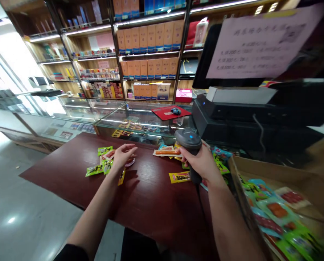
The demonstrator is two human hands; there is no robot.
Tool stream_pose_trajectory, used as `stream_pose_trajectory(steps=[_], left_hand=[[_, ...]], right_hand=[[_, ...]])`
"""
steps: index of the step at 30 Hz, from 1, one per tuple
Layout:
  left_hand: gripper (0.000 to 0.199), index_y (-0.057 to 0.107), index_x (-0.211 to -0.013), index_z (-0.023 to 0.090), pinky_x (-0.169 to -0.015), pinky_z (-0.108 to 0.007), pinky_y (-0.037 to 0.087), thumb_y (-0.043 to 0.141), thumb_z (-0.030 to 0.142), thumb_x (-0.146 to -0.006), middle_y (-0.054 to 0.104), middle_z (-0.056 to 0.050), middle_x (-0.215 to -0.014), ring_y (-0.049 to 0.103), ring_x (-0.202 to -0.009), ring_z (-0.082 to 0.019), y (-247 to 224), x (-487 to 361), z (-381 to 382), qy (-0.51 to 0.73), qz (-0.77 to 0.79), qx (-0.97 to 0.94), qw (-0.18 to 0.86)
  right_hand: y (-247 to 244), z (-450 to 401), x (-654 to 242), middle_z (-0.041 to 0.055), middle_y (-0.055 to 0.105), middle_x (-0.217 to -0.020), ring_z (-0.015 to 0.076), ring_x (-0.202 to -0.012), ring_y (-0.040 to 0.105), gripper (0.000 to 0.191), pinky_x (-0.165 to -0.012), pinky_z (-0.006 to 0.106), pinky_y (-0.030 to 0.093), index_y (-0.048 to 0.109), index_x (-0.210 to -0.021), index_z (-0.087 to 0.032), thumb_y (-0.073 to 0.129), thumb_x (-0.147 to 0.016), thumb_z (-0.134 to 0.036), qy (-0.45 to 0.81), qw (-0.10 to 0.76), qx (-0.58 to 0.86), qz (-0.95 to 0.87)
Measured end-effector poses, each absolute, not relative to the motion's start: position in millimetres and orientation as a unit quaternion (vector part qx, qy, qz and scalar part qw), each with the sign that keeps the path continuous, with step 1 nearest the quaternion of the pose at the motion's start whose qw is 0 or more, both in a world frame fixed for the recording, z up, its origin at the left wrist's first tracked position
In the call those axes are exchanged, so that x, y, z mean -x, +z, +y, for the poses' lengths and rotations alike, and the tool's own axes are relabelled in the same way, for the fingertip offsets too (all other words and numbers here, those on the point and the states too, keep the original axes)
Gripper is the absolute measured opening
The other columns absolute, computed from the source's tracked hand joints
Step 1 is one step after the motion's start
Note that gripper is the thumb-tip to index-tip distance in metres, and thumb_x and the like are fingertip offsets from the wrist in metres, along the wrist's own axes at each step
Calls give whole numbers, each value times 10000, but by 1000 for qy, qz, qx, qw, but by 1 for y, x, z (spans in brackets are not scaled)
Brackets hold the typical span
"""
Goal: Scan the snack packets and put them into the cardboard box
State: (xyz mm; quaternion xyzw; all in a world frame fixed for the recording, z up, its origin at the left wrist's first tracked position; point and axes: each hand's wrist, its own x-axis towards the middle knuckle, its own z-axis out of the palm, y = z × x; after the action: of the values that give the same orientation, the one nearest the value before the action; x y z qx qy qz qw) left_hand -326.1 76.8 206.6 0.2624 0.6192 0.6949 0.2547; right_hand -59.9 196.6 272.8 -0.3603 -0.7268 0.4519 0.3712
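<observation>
My right hand (201, 159) is wrapped round the handle of a dark barcode scanner (188, 139) with a blue light on top. A sausage snack packet (167, 152) lies by its fingertips, and a yellow packet (179, 177) rests left of the scanner's handle. My left hand (123, 156) hovers over the left group of snack packets, its fingers bent and apart, with nothing visible between them. Green packets (94, 170) and a reddish one lie beside and partly under it. Another yellow packet (121, 177) shows below the wrist.
A cardboard box (239, 188) of snack packets stands at the right. Behind the dark red table (148, 195) are a glass counter (140, 112) with a red mat (164, 113) and mouse, a black register (221, 116) with a pink sign (257, 47), and stocked shelves.
</observation>
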Motion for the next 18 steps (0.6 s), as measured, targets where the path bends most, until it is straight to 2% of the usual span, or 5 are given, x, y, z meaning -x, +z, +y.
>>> stream_pose_trajectory(steps=[4, 6, 12, 15, 18], left_hand=[[472, 706, -962, 129, -681, -330, 585, 814, 442, -626, 729, -88, -890, 684, -791, -203, 179, 263, 125, 608, 614, -383, 327], [419, 716, -940, 137, -710, -329, 562, 795, 428, -648, 737, -95, -887, 685, -795, -215, 168, 234, 142, 527, 632, -467, 323], [289, 751, -945, 182, -782, -322, 488, 714, 360, -721, 739, -118, -938, 677, -901, -274, 164, 167, 163, 192, 687, -678, 178], [274, 750, -963, 171, -798, -321, 478, 618, 347, -800, 722, -153, -986, 667, -947, -285, 167, 142, 165, 131, 703, -690, 110], [269, 746, -973, 179, -800, -319, 480, 545, 296, -840, 717, -162, -1011, 668, -965, -280, 168, 125, 166, 108, 716, -684, 89]], right_hand=[[275, 176, 30, 33, 657, -584, 179, -449, 604, 256, -420, 268, 492, 630, -896, -183, 671, -780, -407, 446, 393, 391, -703], [274, 163, 13, 36, 658, -583, 175, -433, 596, 258, -413, 268, 483, 633, -903, -182, 681, -771, -399, 434, 402, 414, -692], [257, 127, -38, 35, 669, -589, 185, -436, 613, 258, -428, 280, 497, 622, -892, -194, 667, -779, -422, 408, 422, 475, -656], [248, 108, -57, 26, 660, -582, 181, -438, 612, 255, -420, 269, 493, 619, -900, -196, 642, -795, -427, 405, 425, 482, -651], [242, 91, -71, 13, 649, -569, 182, -440, 614, 265, -421, 265, 499, 600, -929, -196, 646, -785, -413, 410, 434, 489, -636]])
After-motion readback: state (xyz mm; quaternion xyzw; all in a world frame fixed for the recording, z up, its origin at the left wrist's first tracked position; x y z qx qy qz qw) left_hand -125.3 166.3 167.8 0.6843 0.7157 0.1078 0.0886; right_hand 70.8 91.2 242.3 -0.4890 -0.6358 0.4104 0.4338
